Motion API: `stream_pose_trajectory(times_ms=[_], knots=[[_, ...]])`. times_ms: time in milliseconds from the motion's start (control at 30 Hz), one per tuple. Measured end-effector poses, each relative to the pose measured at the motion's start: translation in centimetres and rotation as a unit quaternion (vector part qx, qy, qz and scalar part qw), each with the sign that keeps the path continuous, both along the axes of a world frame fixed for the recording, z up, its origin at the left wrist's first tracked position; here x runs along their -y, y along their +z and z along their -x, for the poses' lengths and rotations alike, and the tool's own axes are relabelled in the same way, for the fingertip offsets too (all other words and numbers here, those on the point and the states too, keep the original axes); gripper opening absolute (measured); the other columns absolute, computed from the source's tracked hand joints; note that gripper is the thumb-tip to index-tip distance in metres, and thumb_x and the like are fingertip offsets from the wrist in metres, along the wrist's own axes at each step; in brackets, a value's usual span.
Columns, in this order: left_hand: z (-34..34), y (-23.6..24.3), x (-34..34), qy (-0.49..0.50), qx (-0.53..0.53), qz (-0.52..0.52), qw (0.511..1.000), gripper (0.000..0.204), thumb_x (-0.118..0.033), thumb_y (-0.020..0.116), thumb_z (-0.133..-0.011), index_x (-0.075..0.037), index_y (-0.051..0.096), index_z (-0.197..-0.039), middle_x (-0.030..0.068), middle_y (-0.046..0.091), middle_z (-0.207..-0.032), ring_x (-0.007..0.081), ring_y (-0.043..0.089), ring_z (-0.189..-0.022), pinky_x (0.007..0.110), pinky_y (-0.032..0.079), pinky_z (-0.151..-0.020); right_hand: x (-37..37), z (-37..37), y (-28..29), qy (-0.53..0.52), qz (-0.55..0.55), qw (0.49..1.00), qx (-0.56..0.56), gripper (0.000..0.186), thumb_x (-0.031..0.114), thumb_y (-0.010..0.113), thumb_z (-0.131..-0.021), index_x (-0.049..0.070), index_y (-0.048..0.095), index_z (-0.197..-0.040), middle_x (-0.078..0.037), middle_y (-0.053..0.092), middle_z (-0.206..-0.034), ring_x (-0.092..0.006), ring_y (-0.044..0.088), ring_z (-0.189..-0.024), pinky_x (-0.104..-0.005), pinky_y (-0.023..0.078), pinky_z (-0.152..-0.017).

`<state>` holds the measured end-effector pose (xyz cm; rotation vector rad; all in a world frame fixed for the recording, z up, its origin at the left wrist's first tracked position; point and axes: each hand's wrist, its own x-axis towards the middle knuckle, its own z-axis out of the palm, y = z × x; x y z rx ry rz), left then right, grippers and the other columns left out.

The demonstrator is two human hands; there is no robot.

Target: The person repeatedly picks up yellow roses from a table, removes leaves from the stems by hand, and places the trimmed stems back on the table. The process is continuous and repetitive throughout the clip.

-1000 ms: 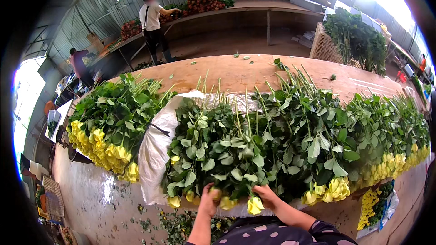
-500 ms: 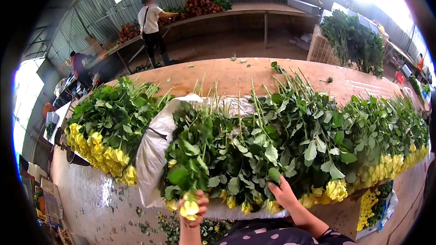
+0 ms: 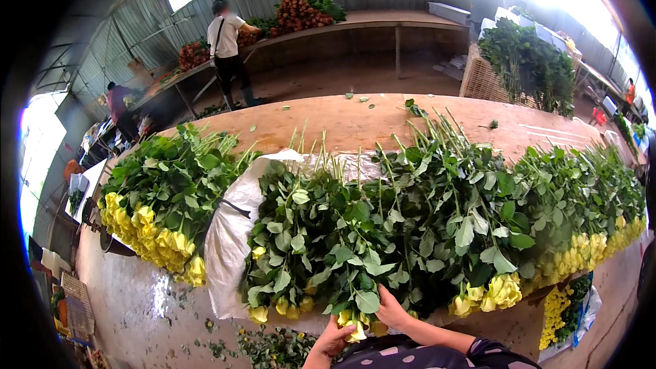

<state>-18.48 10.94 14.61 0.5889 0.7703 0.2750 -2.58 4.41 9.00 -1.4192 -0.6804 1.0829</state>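
In front of my body, my left hand [image 3: 331, 339] is closed around a yellow rose [image 3: 357, 333] just below the heap's near edge. Beside it, my right hand [image 3: 393, 310] has its fingertips tucked among green leaves [image 3: 367, 301] by that rose; what they grip is hidden. Leafy rose stems [image 3: 307, 225] lie under and beyond both hands, blooms toward me and cut ends away. Part of the heap rests on a white plastic sheet [image 3: 229, 253]. Larger yellow roses [image 3: 502, 291] hang at the near edge to my right.
More yellow roses [image 3: 154, 232] lie at the left, and a long row of blooms [image 3: 581, 253] runs right. Beyond is the bare wooden tabletop [image 3: 328, 109]. Leaves litter the floor [image 3: 171, 314]. A person [image 3: 229, 51] stands at a far bench with orange-red flowers [image 3: 304, 14].
My left hand has moved right and down with a yellow rose, and its leafy stem now lies on the heap's middle. My right hand has moved left, close to the left one.
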Motion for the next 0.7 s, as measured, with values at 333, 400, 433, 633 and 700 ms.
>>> stream_pose_trajectory(times_ms=[333,400,433,633,700], knots=[[1.5,1.1,-2.3,0.027,-0.075,0.004,0.997,0.054,-0.019,0.061,-0.067,-0.004,0.033,-0.111,0.0119,0.05,-0.091,0.0202,0.054,-0.08,0.033,0.048,-0.065,10.0,-13.0,18.0,-0.218,0.055,0.921,0.318,0.028,0.008,0.048,-0.067,-0.005,0.046,-0.092,-0.02,0.049,-0.086,-0.0263,0.049,-0.08,-0.036,0.039,-0.069],[-0.7,2.1,-1.8,0.01,-0.085,-0.022,0.996,0.054,-0.019,0.061,-0.067,-0.003,0.033,-0.111,0.0119,0.049,-0.091,0.0202,0.053,-0.081,0.033,0.047,-0.066,14.7,-16.8,23.7,-0.281,0.08,0.884,0.366,0.037,0.005,0.049,-0.067,-0.008,0.045,-0.101,-0.021,0.052,-0.091,-0.0276,0.053,-0.083,-0.0353,0.043,-0.073],[-1.4,2.6,-1.6,0.001,-0.091,-0.033,0.995,0.054,-0.019,0.061,-0.067,-0.003,0.033,-0.111,0.0119,0.049,-0.092,0.0203,0.053,-0.081,0.033,0.047,-0.066,17.0,-18.4,24.7,-0.348,0.13,0.818,0.44,0.045,0.004,0.05,-0.068,-0.005,0.041,-0.111,-0.021,0.053,-0.097,-0.0257,0.054,-0.086,-0.0328,0.045,-0.072],[-6.0,3.6,-0.3,-0.032,-0.122,-0.076,0.989,0.055,-0.017,0.062,-0.067,-0.003,0.032,-0.111,0.0119,0.049,-0.093,0.0205,0.053,-0.083,0.033,0.047,-0.068,29.5,-28.9,29.7,-0.438,0.453,0.589,0.507,0.038,0.008,0.049,-0.075,0.003,0.042,-0.112,-0.016,0.055,-0.094,-0.0231,0.057,-0.073,-0.0335,0.046,-0.066],[-7.0,4.5,0.7,-0.033,-0.129,-0.094,0.987,0.056,-0.016,0.062,-0.067,-0.003,0.032,-0.111,0.0119,0.048,-0.094,0.0206,0.053,-0.083,0.034,0.047,-0.068,34.7,-33.0,29.5,-0.414,0.434,0.459,0.656,0.039,0.005,0.046,-0.071,0.008,0.044,-0.11,-0.017,0.055,-0.085,-0.0315,0.055,-0.072,-0.0407,0.045,-0.062]])
